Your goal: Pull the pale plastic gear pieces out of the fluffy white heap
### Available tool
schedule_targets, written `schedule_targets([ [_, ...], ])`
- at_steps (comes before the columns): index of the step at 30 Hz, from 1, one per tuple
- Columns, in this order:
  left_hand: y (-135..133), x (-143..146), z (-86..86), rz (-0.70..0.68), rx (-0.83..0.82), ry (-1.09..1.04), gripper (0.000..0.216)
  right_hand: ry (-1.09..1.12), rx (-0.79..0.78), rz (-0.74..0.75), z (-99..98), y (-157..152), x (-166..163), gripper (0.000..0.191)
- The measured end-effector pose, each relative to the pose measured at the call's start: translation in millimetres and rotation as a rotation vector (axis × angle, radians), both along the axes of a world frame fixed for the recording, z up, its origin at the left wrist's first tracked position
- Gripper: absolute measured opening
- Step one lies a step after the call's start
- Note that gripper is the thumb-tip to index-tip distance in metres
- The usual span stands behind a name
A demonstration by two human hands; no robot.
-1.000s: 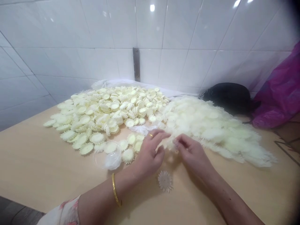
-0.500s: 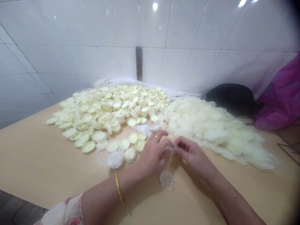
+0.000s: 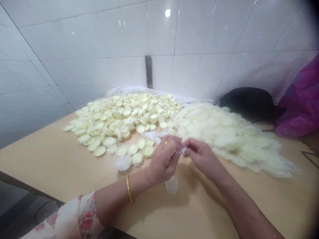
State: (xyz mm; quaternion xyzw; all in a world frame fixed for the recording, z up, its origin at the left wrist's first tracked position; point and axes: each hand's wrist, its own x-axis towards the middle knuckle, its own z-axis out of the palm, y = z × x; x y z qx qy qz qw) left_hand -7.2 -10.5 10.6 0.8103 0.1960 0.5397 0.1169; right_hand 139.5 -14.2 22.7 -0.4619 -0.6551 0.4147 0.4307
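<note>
Tan surface [image 3: 47,162] fills my feed, and I read the scene outward from the small white piece [image 3: 183,151] pinched between the two hands. Nearest me, a floral sleeve [image 3: 79,215] ends at the left hand [image 3: 163,161], with a gold bangle [image 3: 129,190] on its wrist and a gold ring [image 3: 165,142] on one finger. The right hand [image 3: 201,156] meets it, its fingers [image 3: 191,146] clamped together on that piece. The left hand's fingers [image 3: 174,142] curl in beside it, but I cannot tell whether they grip it too. Just below the piece, a spiked pale disc [image 3: 171,184] lies flat. To its left sit a clear plastic dome [image 3: 123,161] and a heap of ribbed cream discs [image 3: 129,116], with a white wisp of material [image 3: 152,134] at the heap's edge. To its right spreads a fluffy cream mass [image 3: 224,136]. Farther behind the piece are a black bag [image 3: 245,103], a magenta plastic bag [image 3: 301,106] and a metal strip [image 3: 149,71] on the white tile wall [image 3: 74,39]. My worry is a slack pinch: the piece could drop into that matching pale mass and be hard to pick out.
</note>
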Motion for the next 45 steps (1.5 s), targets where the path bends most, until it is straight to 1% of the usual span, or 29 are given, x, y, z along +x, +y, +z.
schedule_targets([
  [5,-2.9,6.6,10.7,0.015,0.104,0.030,0.016,0.114,-0.001,0.066,5.6,-0.1,4.5,0.013],
  [9,-9.7,11.3,24.2,0.014,0.156,0.050,0.018,0.159,0.024,0.094,11.1,-1.7,8.0,0.011],
  [10,-12.4,12.6,28.9,0.007,0.176,0.046,0.018,0.137,0.031,0.070,10.9,-1.2,8.8,0.010],
  [11,-15.1,14.1,34.2,-0.002,0.198,0.030,0.019,0.091,0.038,0.016,9.9,0.0,9.6,0.010],
  [13,-18.5,17.4,44.9,-0.018,0.246,-0.038,0.019,-0.034,0.026,-0.134,5.4,4.0,11.3,0.009],
  [15,-15.2,20.6,51.8,0.009,0.267,-0.101,0.018,-0.123,0.009,-0.255,-0.5,8.8,12.9,0.011],
  [16,-9.9,21.7,52.2,0.040,0.251,-0.097,0.016,-0.130,0.011,-0.276,-3.1,10.9,13.7,0.012],
  [17,-2.4,22.1,50.1,0.089,0.198,-0.045,0.013,-0.119,0.018,-0.275,-5.2,12.4,14.4,0.014],
  [18,7.0,21.8,45.6,0.162,0.090,0.041,0.012,-0.102,0.030,-0.266,-6.8,13.5,14.9,0.015],
  [20,27.7,19.0,31.3,0.305,-0.188,0.245,0.010,-0.077,0.032,-0.260,-8.8,14.4,15.5,0.016],
  [21,37.0,16.7,23.2,0.354,-0.326,0.345,0.008,-0.069,0.018,-0.261,-9.5,14.6,15.6,0.017],
  [22,44.3,14.2,16.0,0.386,-0.425,0.412,0.005,-0.063,0.004,-0.261,-10.3,14.8,15.6,0.017],
  [24,51.4,9.6,6.4,0.410,-0.454,0.413,0.012,-0.049,-0.014,-0.258,-12.3,15.5,15.2,0.018],
  [25,51.2,7.8,4.7,0.405,-0.451,0.381,0.014,-0.038,-0.018,-0.256,-13.4,15.9,14.9,0.018],
  [27,45.2,5.5,5.7,0.347,-0.504,0.289,0.021,-0.012,-0.027,-0.254,-15.3,16.3,13.4,0.020],
  [29,36.0,4.1,8.1,0.237,-0.679,0.187,0.027,0.003,-0.032,-0.236,-15.6,14.6,10.4,0.022],
  [31,28.0,2.8,7.2,0.118,-0.888,0.092,0.026,-0.022,-0.023,-0.198,-13.8,10.3,5.5,0.022],
  [32,25.2,1.9,5.0,0.067,-0.967,0.047,0.024,-0.053,-0.013,-0.176,-12.4,7.4,2.7,0.022],
  [34,22.1,-0.7,-1.6,0.002,-1.058,-0.031,0.020,-0.123,0.017,-0.149,-9.0,1.2,-3.0,0.022],
  [37,21.3,-6.0,-9.8,-0.033,-1.069,-0.119,0.020,-0.169,0.068,-0.157,-5.6,-5.3,-8.8,0.024],
  [39,21.3,-8.8,-10.6,-0.041,-1.064,-0.144,0.021,-0.141,0.067,-0.172,-5.2,-6.2,-10.0,0.025],
  [43,19.2,-9.0,-6.1,-0.071,-1.115,-0.153,0.023,0.004,-0.043,-0.146,-6.9,-4.0,-9.0,0.027],
  [45,17.3,-7.9,-4.6,-0.099,-1.124,-0.148,0.023,0.085,-0.116,-0.102,-7.7,-3.5,-8.4,0.028],
])
